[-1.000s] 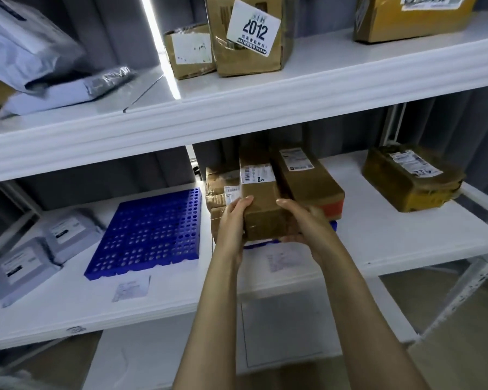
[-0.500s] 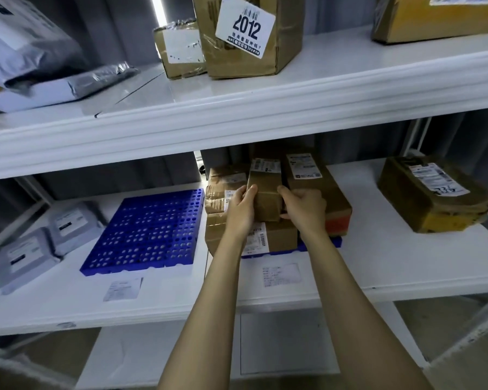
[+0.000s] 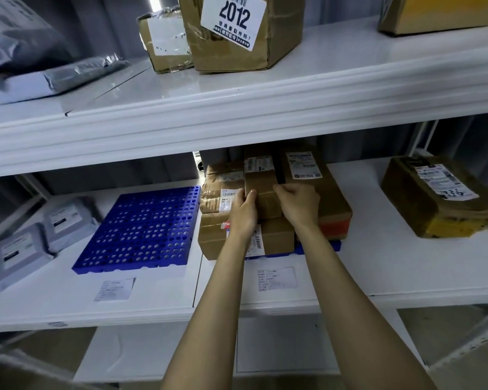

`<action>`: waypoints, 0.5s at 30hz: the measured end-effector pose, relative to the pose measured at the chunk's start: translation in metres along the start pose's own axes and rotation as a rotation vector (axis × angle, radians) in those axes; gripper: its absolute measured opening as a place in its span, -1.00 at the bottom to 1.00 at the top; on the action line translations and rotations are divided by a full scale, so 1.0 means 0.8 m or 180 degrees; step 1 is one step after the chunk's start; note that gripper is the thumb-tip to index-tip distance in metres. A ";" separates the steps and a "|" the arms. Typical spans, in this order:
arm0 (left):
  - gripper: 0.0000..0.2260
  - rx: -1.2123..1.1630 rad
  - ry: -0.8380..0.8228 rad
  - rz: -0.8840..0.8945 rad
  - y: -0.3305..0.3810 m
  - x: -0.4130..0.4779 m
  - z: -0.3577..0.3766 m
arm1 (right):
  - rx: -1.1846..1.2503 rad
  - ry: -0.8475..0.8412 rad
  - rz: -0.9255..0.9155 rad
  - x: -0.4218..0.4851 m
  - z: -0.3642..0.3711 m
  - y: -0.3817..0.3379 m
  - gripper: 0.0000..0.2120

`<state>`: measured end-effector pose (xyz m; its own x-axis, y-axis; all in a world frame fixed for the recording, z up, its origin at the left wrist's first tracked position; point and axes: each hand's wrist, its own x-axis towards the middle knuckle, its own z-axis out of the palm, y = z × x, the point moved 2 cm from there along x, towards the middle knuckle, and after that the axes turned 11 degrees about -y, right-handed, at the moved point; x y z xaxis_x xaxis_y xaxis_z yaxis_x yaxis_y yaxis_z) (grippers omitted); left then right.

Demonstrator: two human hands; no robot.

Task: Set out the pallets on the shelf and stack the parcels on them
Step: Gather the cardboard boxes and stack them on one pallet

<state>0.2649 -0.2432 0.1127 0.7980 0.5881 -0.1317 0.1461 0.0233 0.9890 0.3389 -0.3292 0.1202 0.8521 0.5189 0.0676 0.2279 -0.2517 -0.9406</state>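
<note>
the narrow parcel (image 3: 261,190) lies directly between my two hands, and its long axis runs straight away from me, from the fingertips toward the back of the shelf (image 3: 378,271). i hold only its near end. the left hand (image 3: 244,212) has its curled fingers on the left edge and the right hand (image 3: 299,204) curls over the right edge, so both grip it and neither is open. the hands are about equally near, one on each side, so i judge that the coming move is a short push forward along that axis, or a small settling down, not a turn

the parcel sits on top of a lower box (image 3: 278,237) just under my wrists. this box stands on a blue pallet (image 3: 321,246), of which i see only a strip below the right forearm. just beside the right hand, on its outer side, is a wide flat box (image 3: 330,198) with a white label. just outside the left hand is a wrinkled parcel (image 3: 220,181) wrapped in shiny tape. i cannot tell if the narrow parcel touches both neighbours, because the gaps are dark

the parcels are brown cardboard with sharp edges and smooth tape, so i expect they slide easily on each other. well to the left of the left hand a second blue pallet (image 3: 141,229) lies bare, of hard plastic with a grid of round holes. far to the right of the right hand one more brown parcel (image 3: 440,198) lies on the shelf board, not on a pallet
</note>
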 end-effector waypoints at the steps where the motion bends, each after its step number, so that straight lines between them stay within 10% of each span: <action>1: -0.77 0.0005 0.0012 -0.0016 0.000 0.002 0.001 | -0.0010 0.0005 -0.0003 0.002 0.000 0.001 -0.79; 15: -0.47 0.0013 0.0321 0.0004 0.006 -0.003 0.007 | 0.0117 0.0158 0.0054 -0.002 0.007 0.010 -0.66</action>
<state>0.2669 -0.2489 0.1174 0.7353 0.6665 -0.1228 0.1477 0.0192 0.9888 0.3367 -0.3277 0.1106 0.8783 0.4734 0.0673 0.1967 -0.2295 -0.9532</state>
